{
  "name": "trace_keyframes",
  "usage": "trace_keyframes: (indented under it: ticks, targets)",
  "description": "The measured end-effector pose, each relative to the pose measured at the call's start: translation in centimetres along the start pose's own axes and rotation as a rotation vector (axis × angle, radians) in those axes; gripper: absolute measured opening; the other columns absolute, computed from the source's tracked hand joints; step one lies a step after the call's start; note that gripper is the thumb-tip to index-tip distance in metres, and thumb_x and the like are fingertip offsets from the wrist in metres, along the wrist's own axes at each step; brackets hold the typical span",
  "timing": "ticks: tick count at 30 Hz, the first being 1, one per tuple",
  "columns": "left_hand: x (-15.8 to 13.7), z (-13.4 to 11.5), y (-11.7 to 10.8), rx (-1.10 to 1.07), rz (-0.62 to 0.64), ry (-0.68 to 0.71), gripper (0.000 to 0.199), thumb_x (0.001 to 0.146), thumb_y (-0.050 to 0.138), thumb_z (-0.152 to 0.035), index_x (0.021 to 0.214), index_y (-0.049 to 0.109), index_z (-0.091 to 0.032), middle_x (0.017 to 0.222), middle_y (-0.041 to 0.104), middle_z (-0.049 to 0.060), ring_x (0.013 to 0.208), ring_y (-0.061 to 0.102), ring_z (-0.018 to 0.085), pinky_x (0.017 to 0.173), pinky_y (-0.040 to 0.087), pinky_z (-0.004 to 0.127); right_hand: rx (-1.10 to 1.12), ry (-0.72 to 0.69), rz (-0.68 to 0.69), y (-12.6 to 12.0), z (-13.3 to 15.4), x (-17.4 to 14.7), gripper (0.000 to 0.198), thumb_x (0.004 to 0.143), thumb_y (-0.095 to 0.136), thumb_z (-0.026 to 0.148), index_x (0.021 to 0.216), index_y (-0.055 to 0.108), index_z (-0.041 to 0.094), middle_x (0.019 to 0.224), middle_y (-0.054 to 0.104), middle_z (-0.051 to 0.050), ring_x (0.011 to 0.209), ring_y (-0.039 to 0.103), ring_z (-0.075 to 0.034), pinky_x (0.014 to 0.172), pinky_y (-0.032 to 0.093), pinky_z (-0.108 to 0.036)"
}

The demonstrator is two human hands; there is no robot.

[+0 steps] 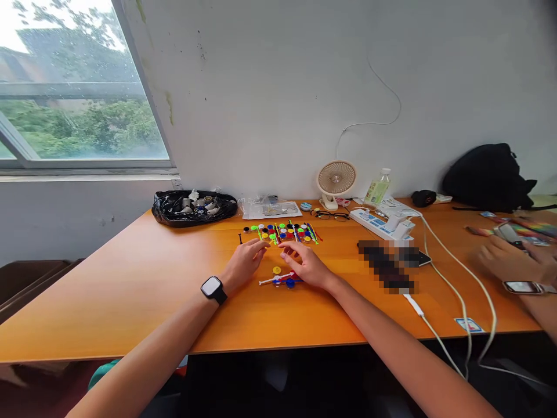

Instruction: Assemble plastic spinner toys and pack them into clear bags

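Note:
My left hand point(246, 259) reaches over the orange table, its fingers stretched toward a row of small coloured plastic pieces point(284, 234), discs and thin sticks. Nothing shows clearly in its grasp. Close by, my right hand point(308, 266) has its thumb and curved fingers apart, with no held object visible. Just below the hands lies a small group: a yellow disc point(277, 270), a blue disc point(290, 283) and a white stick point(266, 281). My right hand partly covers this group. A black stick point(240, 238) lies beyond my left hand.
A black plastic bag point(169, 209) with grey parts stands at back left, beside a clear packet point(270, 209). Farther right are a fan point(336, 179), glasses point(331, 215), a bottle point(378, 188) and a power strip point(380, 225) with cables. Another person's hands point(516, 258) work at right.

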State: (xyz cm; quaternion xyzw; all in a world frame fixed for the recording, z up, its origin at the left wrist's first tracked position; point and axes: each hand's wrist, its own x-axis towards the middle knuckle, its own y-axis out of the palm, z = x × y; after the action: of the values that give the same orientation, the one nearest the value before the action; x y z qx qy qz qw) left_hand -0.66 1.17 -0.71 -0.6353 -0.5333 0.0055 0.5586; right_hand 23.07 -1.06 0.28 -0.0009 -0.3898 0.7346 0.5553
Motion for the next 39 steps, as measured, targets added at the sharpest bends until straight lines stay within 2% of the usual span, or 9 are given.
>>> trace_keyframes:
  ticks: [4,6,10,13,16,20,24,27,39]
  targets:
    - [0.2,-1.6,0.2,-0.221,-0.032,0.089,0.018,0.104,0.055,-0.017,0.11,0.072,-0.022,0.102,0.076,0.005,0.09,0.072,0.017,0.082,0.054,0.026,0.003,-0.071,-0.076,-0.5,-0.1,1.1,0.034,0.104,0.055,0.037,0.136,0.063,0.027,0.134,0.063,-0.009,0.116,0.062,-0.023,0.096,0.051,-0.037]
    - [0.2,-2.0,0.3,-0.266,-0.054,0.102,0.016,0.105,0.056,-0.018,0.108,0.072,-0.021,0.099,0.076,0.005,0.089,0.071,0.016,0.081,0.054,0.026,-0.042,-0.082,-0.055,-0.7,-0.1,1.9,0.029,0.103,0.056,0.037,0.127,0.068,0.026,0.134,0.062,-0.01,0.118,0.061,-0.023,0.095,0.05,-0.035]
    - [0.5,-1.6,0.8,-0.285,-0.071,0.098,0.016,0.105,0.056,-0.019,0.104,0.071,-0.021,0.097,0.074,0.005,0.087,0.069,0.016,0.08,0.053,0.026,-0.122,0.008,0.172,-0.8,-0.5,3.5,0.024,0.103,0.054,0.035,0.091,0.068,0.019,0.084,0.065,-0.002,0.076,0.057,-0.017,0.07,0.043,-0.03]
    - [0.8,-1.2,0.7,-0.278,-0.075,0.04,0.009,0.102,0.06,-0.022,0.108,0.067,-0.021,0.099,0.072,0.005,0.09,0.068,0.018,0.083,0.054,0.029,-0.099,0.054,0.25,-0.6,-1.2,4.2,0.029,0.104,0.049,0.036,0.082,0.057,0.019,0.072,0.055,0.002,0.066,0.047,-0.014,0.062,0.033,-0.028]
    - [0.8,-1.5,-0.2,-0.233,-0.069,-0.042,0.016,0.096,0.068,-0.029,0.109,0.064,-0.021,0.105,0.069,0.007,0.1,0.064,0.023,0.093,0.053,0.036,-0.055,0.084,0.158,-0.7,-2.1,4.1,0.032,0.104,0.045,0.039,0.08,0.052,0.02,0.074,0.055,0.001,0.069,0.048,-0.015,0.064,0.034,-0.028]
    - [0.4,-2.8,-1.8,-0.256,0.189,0.042,0.021,0.096,0.066,-0.031,0.115,0.07,-0.023,0.117,0.071,0.01,0.109,0.062,0.027,0.103,0.048,0.044,0.025,0.171,-0.025,-1.4,-3.7,3.6,0.034,0.102,0.045,0.044,0.08,0.055,0.021,0.075,0.057,-0.001,0.072,0.051,-0.018,0.068,0.038,-0.03]
    - [0.2,-3.4,-1.9,-0.276,0.305,0.089,0.023,0.098,0.064,-0.028,0.117,0.076,-0.026,0.116,0.074,0.008,0.107,0.064,0.027,0.1,0.049,0.043,0.08,0.246,-0.072,-1.3,-4.5,3.2,0.036,0.101,0.045,0.05,0.083,0.06,0.021,0.068,0.052,0.0,0.064,0.048,-0.018,0.059,0.037,-0.029]
    - [0.1,-2.9,-1.2,-0.29,0.349,0.068,0.02,0.101,0.061,-0.028,0.11,0.079,-0.026,0.104,0.076,0.007,0.098,0.067,0.024,0.093,0.051,0.038,0.113,0.23,-0.104,-0.9,-4.3,3.1,0.036,0.098,0.051,0.052,0.085,0.062,0.021,0.079,0.058,-0.003,0.069,0.052,-0.018,0.061,0.041,-0.029]
    - [0.2,-1.5,-0.7,-0.432,0.17,-0.152,0.018,0.101,0.065,-0.032,0.112,0.075,-0.022,0.105,0.069,0.008,0.09,0.067,0.018,0.083,0.057,0.032,0.417,0.416,-0.169,-1.2,-4.5,3.5,0.049,0.085,0.066,0.068,0.094,0.07,0.019,0.067,0.054,0.001,0.055,0.051,-0.014,0.051,0.043,-0.028]
